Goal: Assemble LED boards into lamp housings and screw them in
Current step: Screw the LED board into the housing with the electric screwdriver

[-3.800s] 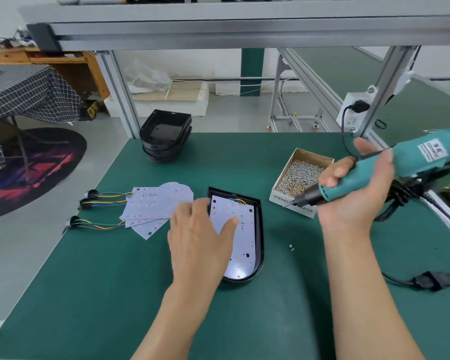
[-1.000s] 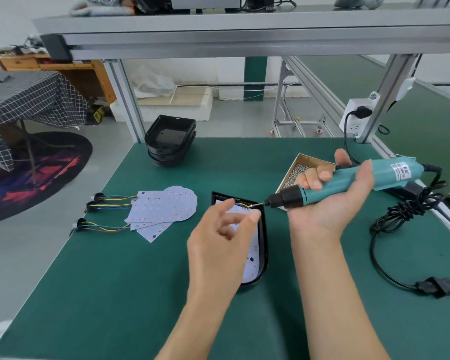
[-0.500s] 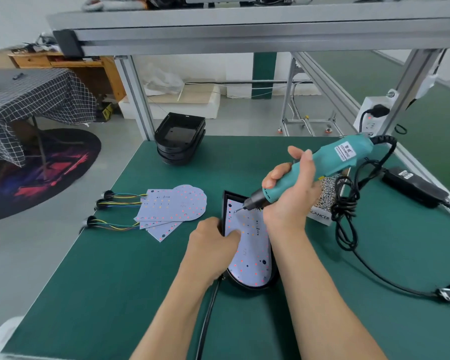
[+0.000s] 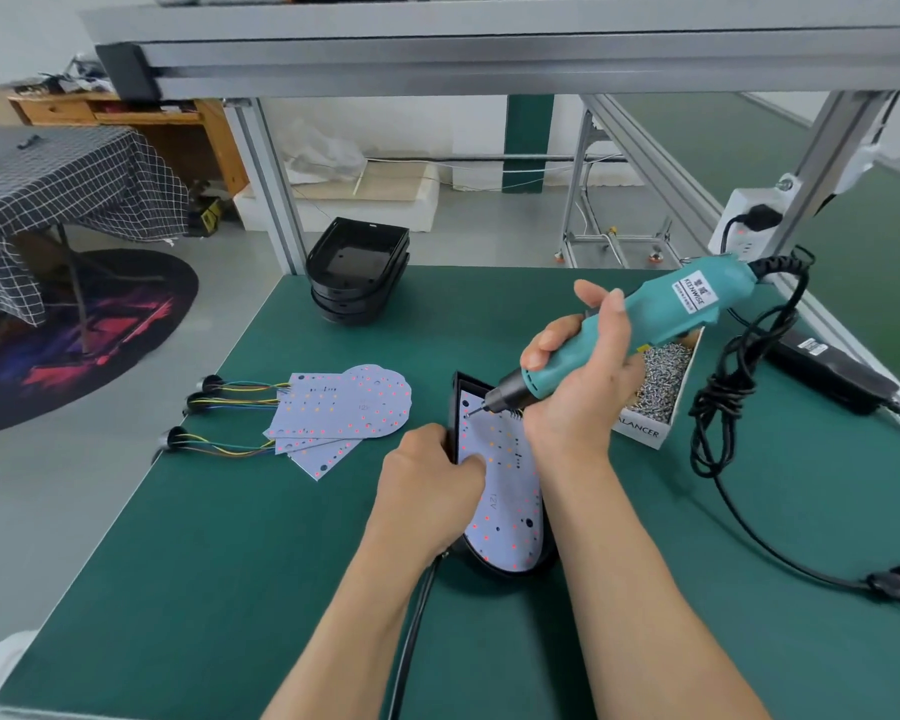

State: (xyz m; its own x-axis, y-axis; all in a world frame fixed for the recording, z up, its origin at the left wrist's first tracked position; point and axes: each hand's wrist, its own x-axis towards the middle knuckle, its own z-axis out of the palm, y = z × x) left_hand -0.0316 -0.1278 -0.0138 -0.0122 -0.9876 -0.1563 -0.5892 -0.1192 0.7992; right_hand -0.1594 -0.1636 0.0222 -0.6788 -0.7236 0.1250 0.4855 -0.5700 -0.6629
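A black lamp housing (image 4: pixel 457 394) lies in the middle of the green bench with a white LED board (image 4: pixel 505 506) seated inside it. My left hand (image 4: pixel 427 485) grips the housing's left wall, its fingertips resting on the board. My right hand (image 4: pixel 583 376) is closed around a teal electric screwdriver (image 4: pixel 661 314), held tilted. Its bit tip touches the board's far left corner. Three spare LED boards (image 4: pixel 344 413) with coloured wires lie fanned to the left. A cardboard box of screws (image 4: pixel 663 381) sits behind my right hand.
A stack of empty black housings (image 4: pixel 357 270) stands at the bench's back. The screwdriver's coiled black cord (image 4: pixel 723 397) and a power adapter (image 4: pixel 827 371) lie to the right. An aluminium frame (image 4: pixel 489 54) crosses overhead. A black cable (image 4: pixel 411 641) runs toward the front edge.
My right hand swung the screwdriver from the screw box over to the housing and lowered its tip onto the board's far left corner. My left hand settled on the housing's left edge.
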